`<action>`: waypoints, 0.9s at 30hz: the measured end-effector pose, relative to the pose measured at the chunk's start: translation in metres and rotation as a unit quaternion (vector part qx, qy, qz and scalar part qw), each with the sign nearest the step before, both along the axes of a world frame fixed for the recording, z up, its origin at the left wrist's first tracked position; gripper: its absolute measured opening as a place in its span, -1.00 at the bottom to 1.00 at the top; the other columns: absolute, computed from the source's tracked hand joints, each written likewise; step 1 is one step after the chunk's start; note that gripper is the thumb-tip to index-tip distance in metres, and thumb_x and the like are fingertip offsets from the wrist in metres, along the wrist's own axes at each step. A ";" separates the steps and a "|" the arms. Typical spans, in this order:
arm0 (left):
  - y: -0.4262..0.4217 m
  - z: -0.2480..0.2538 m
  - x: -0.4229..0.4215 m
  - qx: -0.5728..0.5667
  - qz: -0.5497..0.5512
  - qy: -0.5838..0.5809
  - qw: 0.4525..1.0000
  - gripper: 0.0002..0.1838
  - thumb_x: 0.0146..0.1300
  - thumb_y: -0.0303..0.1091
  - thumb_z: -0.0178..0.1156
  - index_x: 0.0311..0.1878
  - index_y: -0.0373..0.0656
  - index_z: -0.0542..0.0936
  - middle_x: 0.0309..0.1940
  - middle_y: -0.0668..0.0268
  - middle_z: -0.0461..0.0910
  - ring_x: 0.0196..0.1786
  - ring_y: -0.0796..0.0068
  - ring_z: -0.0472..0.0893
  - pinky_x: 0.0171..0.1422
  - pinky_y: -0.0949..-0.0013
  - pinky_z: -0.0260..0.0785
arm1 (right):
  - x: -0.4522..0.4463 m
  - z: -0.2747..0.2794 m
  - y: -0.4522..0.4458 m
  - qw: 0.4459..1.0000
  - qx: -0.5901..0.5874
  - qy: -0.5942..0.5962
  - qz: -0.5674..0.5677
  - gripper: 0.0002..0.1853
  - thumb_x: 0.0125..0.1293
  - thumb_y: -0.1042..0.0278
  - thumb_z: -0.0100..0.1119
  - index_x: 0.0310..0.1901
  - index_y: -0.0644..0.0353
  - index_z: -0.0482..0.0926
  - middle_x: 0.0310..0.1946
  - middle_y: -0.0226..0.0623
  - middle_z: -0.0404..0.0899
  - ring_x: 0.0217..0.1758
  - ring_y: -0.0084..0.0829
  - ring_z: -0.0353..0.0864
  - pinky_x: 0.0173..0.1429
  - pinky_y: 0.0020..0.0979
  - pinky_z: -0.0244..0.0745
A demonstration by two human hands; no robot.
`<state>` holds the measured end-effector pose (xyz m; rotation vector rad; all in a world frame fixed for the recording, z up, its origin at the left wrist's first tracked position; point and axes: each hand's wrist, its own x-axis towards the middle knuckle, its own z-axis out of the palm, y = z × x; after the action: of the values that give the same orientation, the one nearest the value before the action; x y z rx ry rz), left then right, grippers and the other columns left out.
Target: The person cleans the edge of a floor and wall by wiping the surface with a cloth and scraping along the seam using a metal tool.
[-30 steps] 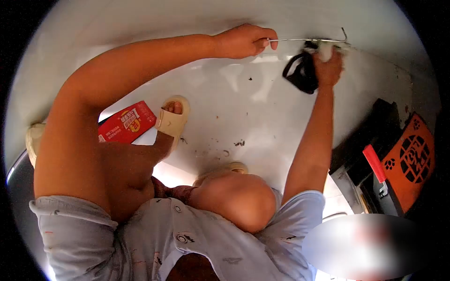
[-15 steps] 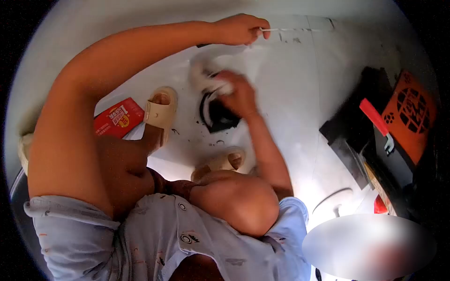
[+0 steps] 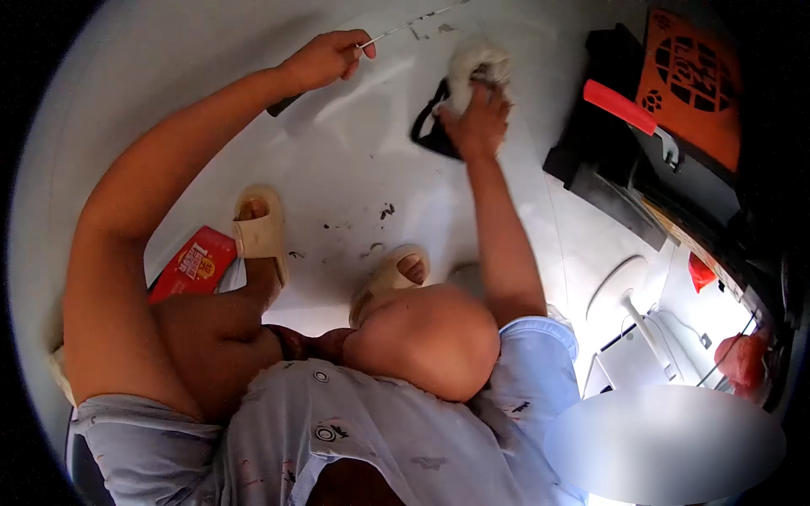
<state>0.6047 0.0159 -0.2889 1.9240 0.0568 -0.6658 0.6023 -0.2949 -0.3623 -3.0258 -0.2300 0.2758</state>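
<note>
My left hand (image 3: 325, 61) is closed around a long thin tool. Its pale narrow rod (image 3: 403, 27) reaches up and right from my fingers, and a dark handle end (image 3: 285, 104) shows behind my wrist. Out to the right, my right hand (image 3: 479, 126) lies over a white fluffy, cloth-like thing (image 3: 477, 61), with fingers bent onto it. A black piece with a loop-like edge (image 3: 434, 135) is beside and partly under that hand; whether the two are joined I cannot tell. Dark scraps (image 3: 386, 211) are scattered on the pale floor (image 3: 337, 181) before my feet.
A red box (image 3: 196, 263) lies by my left slipper (image 3: 261, 223); my right slipper (image 3: 392, 282) is near the middle. At right are an orange patterned panel (image 3: 693, 84), a red-handled tool (image 3: 620, 108), dark boxes and a white round-based stand (image 3: 620, 291).
My right hand and the white fluffy thing, with the black piece, have moved forward and right, away from my feet. My left hand still holds the thin tool. The view has shifted.
</note>
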 end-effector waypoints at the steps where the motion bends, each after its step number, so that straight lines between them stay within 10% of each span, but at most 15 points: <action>1: -0.003 -0.005 0.005 -0.006 -0.013 -0.027 1.000 -0.75 0.62 -0.34 -0.16 0.04 -0.08 0.55 -0.49 0.40 0.39 -0.41 0.56 0.40 -0.22 0.37 0.36 | -0.020 0.005 0.006 1.000 -0.005 0.021 0.008 -0.05 0.04 -0.10 0.55 0.45 -0.10 0.29 0.50 0.03 0.15 0.52 0.16 0.18 0.40 0.14 0.41; 8: -0.034 0.001 0.018 -0.016 -0.045 -0.047 0.998 -0.75 0.61 -0.34 -0.16 0.05 -0.11 0.55 -0.48 0.39 0.42 -0.40 0.56 0.41 -0.21 0.36 0.37 | -0.012 0.045 -0.033 1.000 0.020 -0.019 0.009 -0.36 0.10 0.16 0.51 0.25 -0.10 0.51 0.28 -0.23 0.49 0.25 -0.02 0.53 0.26 0.01 0.52; 15: -0.029 -0.019 0.007 0.000 -0.055 -0.016 0.998 -0.72 0.62 -0.35 -0.18 0.04 -0.11 0.56 -0.48 0.38 0.43 -0.39 0.53 0.41 -0.17 0.35 0.35 | 0.038 -0.005 -0.157 0.867 -0.455 -0.140 0.146 -0.68 0.35 0.27 0.14 0.09 0.14 0.63 0.11 -0.07 0.61 0.14 0.07 0.58 0.16 0.11 0.50; 22: -0.019 -0.003 -0.010 -0.025 -0.041 0.013 0.999 -0.74 0.61 -0.37 -0.15 0.04 -0.11 0.57 -0.48 0.39 0.41 -0.38 0.54 0.40 -0.15 0.36 0.34 | -0.012 -0.013 -0.123 0.894 -0.440 0.080 -0.022 -0.61 0.48 0.21 0.09 0.15 0.33 0.62 0.12 0.05 0.64 0.22 0.04 0.60 0.24 0.04 0.47; 27: 0.004 -0.011 -0.014 -0.016 -0.032 0.014 0.999 -0.76 0.40 -0.52 -0.11 -0.03 -0.16 0.55 -0.47 0.36 0.43 -0.36 0.50 0.42 -0.12 0.34 0.34 | -0.052 0.030 -0.121 0.914 -0.337 0.203 -0.098 -0.70 0.44 0.28 0.11 0.17 -0.02 0.58 0.09 -0.06 0.66 0.19 0.01 0.64 0.13 -0.10 0.60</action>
<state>0.5908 0.0202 -0.2999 1.8924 0.0018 -0.7321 0.5507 -0.4156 -0.3318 -3.4835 0.2633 1.1657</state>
